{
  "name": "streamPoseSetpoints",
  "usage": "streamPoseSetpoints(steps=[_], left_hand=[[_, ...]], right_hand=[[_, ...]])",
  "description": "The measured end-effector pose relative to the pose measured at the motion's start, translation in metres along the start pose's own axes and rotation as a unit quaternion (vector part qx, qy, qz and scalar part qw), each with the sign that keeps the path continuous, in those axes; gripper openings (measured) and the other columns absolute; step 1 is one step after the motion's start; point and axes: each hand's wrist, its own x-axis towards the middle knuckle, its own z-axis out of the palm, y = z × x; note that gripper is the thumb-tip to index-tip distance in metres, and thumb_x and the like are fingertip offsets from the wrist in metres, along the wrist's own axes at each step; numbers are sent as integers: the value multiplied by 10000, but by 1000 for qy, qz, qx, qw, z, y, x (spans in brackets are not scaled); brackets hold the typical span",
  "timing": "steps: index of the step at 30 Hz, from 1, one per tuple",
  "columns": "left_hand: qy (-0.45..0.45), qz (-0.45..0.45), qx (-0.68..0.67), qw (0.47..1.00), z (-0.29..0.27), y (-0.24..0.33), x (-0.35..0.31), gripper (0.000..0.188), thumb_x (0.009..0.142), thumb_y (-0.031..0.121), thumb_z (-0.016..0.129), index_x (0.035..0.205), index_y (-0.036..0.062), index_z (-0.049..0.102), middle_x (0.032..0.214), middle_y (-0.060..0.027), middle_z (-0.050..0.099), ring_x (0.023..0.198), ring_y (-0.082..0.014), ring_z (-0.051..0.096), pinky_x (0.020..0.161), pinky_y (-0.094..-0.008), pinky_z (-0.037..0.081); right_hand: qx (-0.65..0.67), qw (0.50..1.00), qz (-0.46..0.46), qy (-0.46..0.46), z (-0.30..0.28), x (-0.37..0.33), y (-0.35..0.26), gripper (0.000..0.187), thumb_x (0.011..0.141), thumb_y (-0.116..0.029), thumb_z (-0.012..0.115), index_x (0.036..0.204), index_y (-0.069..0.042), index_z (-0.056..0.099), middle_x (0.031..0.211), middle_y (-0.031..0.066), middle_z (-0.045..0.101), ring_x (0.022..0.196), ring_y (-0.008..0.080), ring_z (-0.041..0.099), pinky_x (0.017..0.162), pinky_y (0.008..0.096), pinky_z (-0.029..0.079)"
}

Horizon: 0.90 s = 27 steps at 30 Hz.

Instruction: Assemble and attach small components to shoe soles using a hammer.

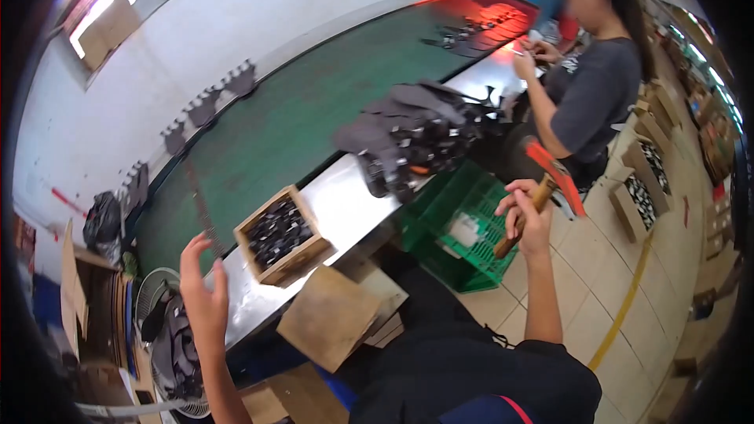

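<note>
My right hand (531,221) is raised at the right, its fingers wrapped round the wooden handle of a hammer (554,174) with an orange-red head. The hammer is tilted above the tiled floor, near a green plastic crate (481,261). My left hand (206,286) is lifted at the left with the fingers apart and nothing in it. Nearest to it is a wooden box (296,264) filled with small black pieces (276,229), standing on a shiny metal worktop (343,198). Right of the box lies a heap of dark grey flat pieces (393,126) with black parts.
A green belt (306,102) runs behind the worktop, with grey toothed pieces (203,107) along its far edge. A co-worker (601,86) sits at the right, hands raised. A worn square board (328,318) is before me; a fan (159,286) stands left, cartons (638,208) right.
</note>
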Motion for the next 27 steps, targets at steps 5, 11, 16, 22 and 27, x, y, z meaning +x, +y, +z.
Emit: streamPoseSetpoints(steps=[5,11,16,22,27], left_hand=[[-151,219,-86,960,138,107,97,319,852,36,630,1162,-15,572,1204,-192,625,1178,-356,585,1028,-390,434],[-144,330,-17,933,298,217,144,902,746,512,757,1405,-10,432,1435,-239,465,1337,-391,442,1075,-509,388],[-188,177,178,950,374,255,149,891,736,651,708,1449,175,467,1442,-181,451,1283,-384,460,911,-549,463],[-3,325,110,939,386,235,135,452,868,399,649,1238,139,631,1027,-127,558,880,-317,590,673,-450,458],[-32,355,72,932,384,250,127,503,850,454,660,1209,105,613,994,-143,563,847,-326,600,671,-442,461]], right_hand=[[-35,994,38,92,-57,-19,20,287,1016,-254,536,1019,20,622,622,102,608,351,80,427,351,207,291],[-24,991,106,77,-88,-49,44,267,1012,-234,551,1003,21,629,620,86,602,360,72,424,361,210,298],[-40,986,133,93,-116,-76,53,275,1018,-242,546,1000,19,633,623,77,599,379,66,432,380,207,317],[-61,982,151,97,-141,-74,67,232,1010,-202,564,1019,4,671,620,48,604,403,57,452,394,216,345],[-31,991,115,62,-126,-37,66,217,1006,-183,562,1017,-2,682,647,39,619,419,49,467,402,215,356]])
